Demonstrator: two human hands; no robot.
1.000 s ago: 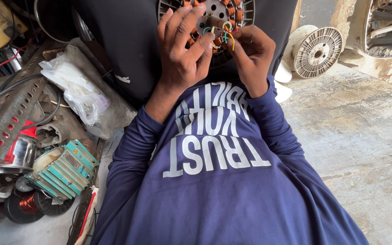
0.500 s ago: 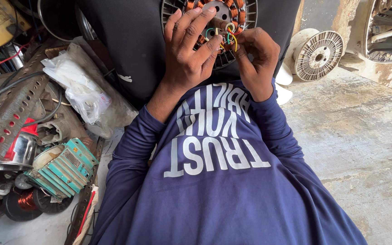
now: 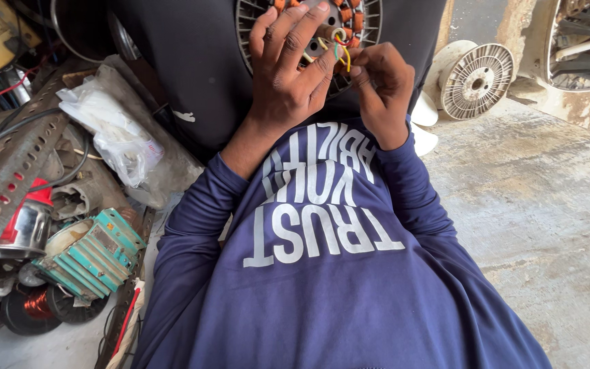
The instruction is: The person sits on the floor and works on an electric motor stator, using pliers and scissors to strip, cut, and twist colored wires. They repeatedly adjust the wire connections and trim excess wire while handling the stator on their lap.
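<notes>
The left hand point(image 3: 288, 75) lies spread over the round motor stator point(image 3: 308, 27), its fingers reaching up across the orange copper coils point(image 3: 353, 17); the right hand point(image 3: 380, 85) sits just beside it, fingertips pinched on a small bunch of coloured wires point(image 3: 339, 49), yellow, red and green, which loop out from the stator's middle; both forearms wear dark blue sleeves; the stator is set in a black housing point(image 3: 192, 61); to the left lie a clear plastic bag point(image 3: 114, 137), a perforated metal angle bar point(image 3: 8, 171), a green finned part point(image 3: 93, 253) and a spool of copper wire point(image 3: 35, 304); to the right, on the concrete floor point(image 3: 534, 205), stands a pale ribbed rotor disc point(image 3: 476, 80).
</notes>
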